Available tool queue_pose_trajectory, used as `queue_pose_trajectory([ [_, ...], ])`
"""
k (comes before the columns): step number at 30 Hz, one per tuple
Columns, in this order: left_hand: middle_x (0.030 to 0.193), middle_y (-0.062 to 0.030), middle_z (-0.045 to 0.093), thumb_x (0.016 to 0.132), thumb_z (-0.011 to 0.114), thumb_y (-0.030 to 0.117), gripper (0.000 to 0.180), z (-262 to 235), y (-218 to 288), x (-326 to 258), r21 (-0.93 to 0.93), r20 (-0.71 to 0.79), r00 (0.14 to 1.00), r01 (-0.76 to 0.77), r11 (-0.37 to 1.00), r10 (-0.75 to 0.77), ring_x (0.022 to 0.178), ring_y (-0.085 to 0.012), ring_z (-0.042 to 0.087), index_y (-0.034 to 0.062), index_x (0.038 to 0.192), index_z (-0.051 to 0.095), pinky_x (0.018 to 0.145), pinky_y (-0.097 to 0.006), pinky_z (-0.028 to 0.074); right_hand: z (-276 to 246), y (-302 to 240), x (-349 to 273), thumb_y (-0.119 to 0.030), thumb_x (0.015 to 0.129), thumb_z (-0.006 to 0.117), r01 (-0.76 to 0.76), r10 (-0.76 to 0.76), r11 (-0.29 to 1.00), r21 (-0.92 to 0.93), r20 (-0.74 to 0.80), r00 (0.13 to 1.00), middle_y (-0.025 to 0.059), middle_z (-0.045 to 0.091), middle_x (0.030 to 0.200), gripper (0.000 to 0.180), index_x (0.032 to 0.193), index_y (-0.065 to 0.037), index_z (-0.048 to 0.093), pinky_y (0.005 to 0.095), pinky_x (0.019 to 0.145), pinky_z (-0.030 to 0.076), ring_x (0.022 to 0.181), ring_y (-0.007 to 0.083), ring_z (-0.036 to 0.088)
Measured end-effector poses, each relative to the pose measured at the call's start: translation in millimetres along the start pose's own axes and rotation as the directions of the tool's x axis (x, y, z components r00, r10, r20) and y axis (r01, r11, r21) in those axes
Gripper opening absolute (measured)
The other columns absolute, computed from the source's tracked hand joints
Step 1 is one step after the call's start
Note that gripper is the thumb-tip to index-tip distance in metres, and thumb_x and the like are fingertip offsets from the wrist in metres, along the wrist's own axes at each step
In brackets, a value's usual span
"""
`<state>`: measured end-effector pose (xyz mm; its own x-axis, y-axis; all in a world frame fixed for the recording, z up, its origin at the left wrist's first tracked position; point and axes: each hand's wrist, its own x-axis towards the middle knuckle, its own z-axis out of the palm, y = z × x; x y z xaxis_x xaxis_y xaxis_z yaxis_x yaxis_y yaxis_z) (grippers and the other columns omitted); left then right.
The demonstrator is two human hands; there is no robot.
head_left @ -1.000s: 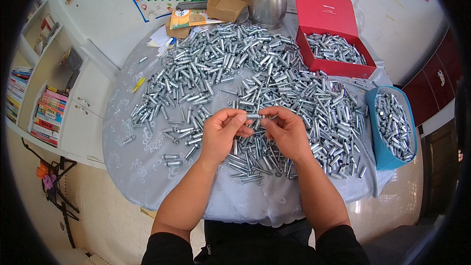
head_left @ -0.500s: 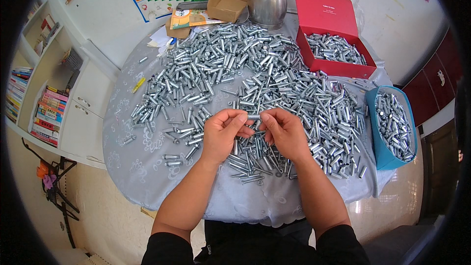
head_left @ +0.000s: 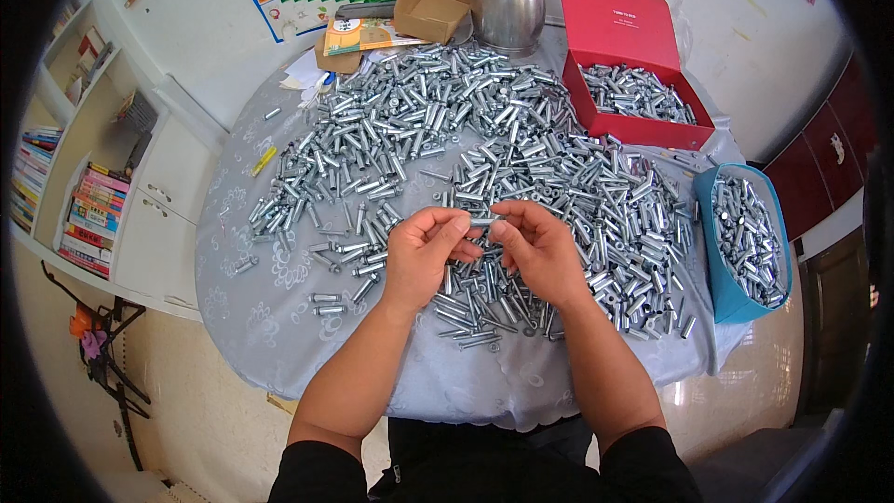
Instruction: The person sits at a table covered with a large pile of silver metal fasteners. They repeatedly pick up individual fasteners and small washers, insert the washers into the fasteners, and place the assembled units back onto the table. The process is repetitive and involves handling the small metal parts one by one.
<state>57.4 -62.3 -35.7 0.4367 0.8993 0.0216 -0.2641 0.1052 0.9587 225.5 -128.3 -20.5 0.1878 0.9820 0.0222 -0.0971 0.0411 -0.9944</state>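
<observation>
Both the left hand (head_left: 426, 254) and the right hand (head_left: 537, 250) pinched one small metal sleeve (head_left: 484, 221) between fingertips, above the heap of sleeves (head_left: 447, 130); bare bench (head_left: 270, 307) cloth lay open toward the left and near edges

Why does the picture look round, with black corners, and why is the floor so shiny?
In the head view, the fisheye lens bends straight edges and leaves a black rim; bright light glares off the floor at lower right; the hands and metal pieces look sharp.
</observation>
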Motion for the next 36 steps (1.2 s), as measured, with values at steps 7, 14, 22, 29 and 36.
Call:
queue_pose_trajectory([
  [7,0.092,-0.0145,0.071,0.097,0.060,0.015,0.021,2.3,0.9,-0.9,0.018,0.031,1.000,-0.002,1.000,0.001,0.071,-0.0178,0.070,-0.0040,0.106,0.063,0.065,-0.029,0.059,-0.8,-0.1,-0.7,-0.016,0.097,0.063,0.013,-0.015,0.997,-0.072,-0.024,1.000,0.0021,0.064,0.078,0.021,0.107,0.001,0.065,0.0202,0.052,0.044,0.059,0.0049,0.054],
  [14,0.091,-0.0149,0.071,0.097,0.060,0.015,0.021,1.7,2.3,-1.3,0.019,0.010,1.000,0.008,1.000,-0.008,0.070,-0.0179,0.070,-0.0037,0.105,0.064,0.064,-0.028,0.059,-2.9,-3.5,0.0,-0.019,0.097,0.062,-0.067,0.066,0.994,-0.085,-0.015,0.998,0.0025,0.064,0.075,0.022,0.106,0.001,0.066,0.0203,0.051,0.044,0.057,0.0058,0.055],
  [22,0.089,-0.0134,0.071,0.097,0.062,0.017,0.022,0.5,0.2,-0.6,-0.003,-0.003,1.000,0.010,1.000,-0.010,0.069,-0.0171,0.069,-0.0030,0.105,0.065,0.063,-0.028,0.059,-2.3,-5.8,-0.1,-0.014,0.096,0.063,-0.078,0.079,0.994,-0.071,0.005,0.997,0.0026,0.063,0.078,0.021,0.109,0.002,0.065,0.0207,0.052,0.045,0.059,0.0057,0.055],
  [29,0.090,-0.0140,0.071,0.097,0.061,0.017,0.022,0.7,0.7,-0.3,-0.002,-0.009,1.000,0.014,1.000,-0.014,0.069,-0.0167,0.069,-0.0031,0.106,0.064,0.063,-0.028,0.058,-2.2,-5.5,-1.1,-0.014,0.097,0.062,-0.068,0.067,0.994,-0.087,-0.016,0.998,0.0020,0.064,0.078,0.019,0.108,0.001,0.066,0.0207,0.052,0.045,0.058,0.0058,0.054],
  [36,0.093,-0.0139,0.071,0.097,0.062,0.018,0.023,-1.7,0.2,0.7,-0.037,-0.007,1.000,0.029,0.999,-0.029,0.072,-0.0171,0.070,-0.0034,0.106,0.064,0.065,-0.027,0.057,3.9,-5.1,-1.3,-0.015,0.097,0.061,-0.007,0.009,0.999,0.033,-0.064,0.998,0.0012,0.064,0.075,0.019,0.107,0.000,0.066,0.0209,0.051,0.045,0.057,0.0058,0.055],
])
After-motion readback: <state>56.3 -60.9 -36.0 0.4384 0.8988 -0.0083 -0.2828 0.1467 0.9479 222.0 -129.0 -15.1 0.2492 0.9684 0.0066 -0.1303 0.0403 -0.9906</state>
